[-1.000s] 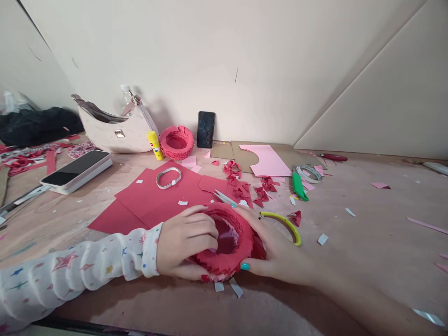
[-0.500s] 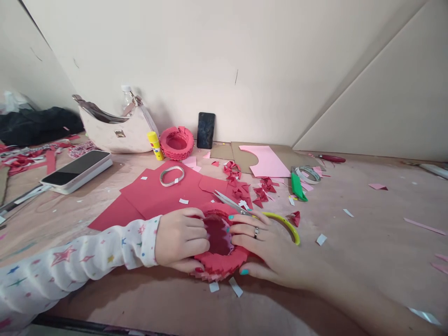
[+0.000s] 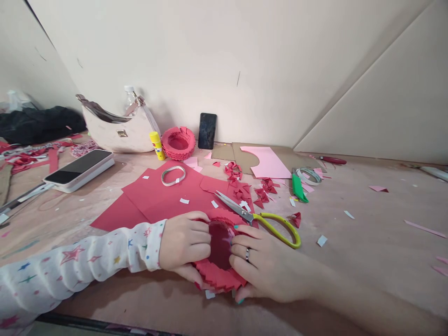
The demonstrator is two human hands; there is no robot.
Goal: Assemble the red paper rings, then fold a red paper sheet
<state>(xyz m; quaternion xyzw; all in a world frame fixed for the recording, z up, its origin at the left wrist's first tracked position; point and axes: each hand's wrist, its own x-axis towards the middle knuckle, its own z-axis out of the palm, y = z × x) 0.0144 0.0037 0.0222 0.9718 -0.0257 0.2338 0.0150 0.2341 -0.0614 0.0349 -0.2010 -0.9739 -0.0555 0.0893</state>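
Two-hand grip: left hand (image 3: 187, 242), right hand (image 3: 269, 263) clasping paper ring (image 3: 222, 276), likely steadying it
Counter (image 3: 367, 256): ring near front edge, presumably for reach

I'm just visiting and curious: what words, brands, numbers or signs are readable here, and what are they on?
Nothing can be read for certain.
Glue stick: printed label, too small and blurred to read.
Bag: metal plate on its front, any lettering too small to read.
Sleeve: printed stars, no words seen.
Upright phone: dark screen, no readable text.
Held paper ring: no lettering shows.
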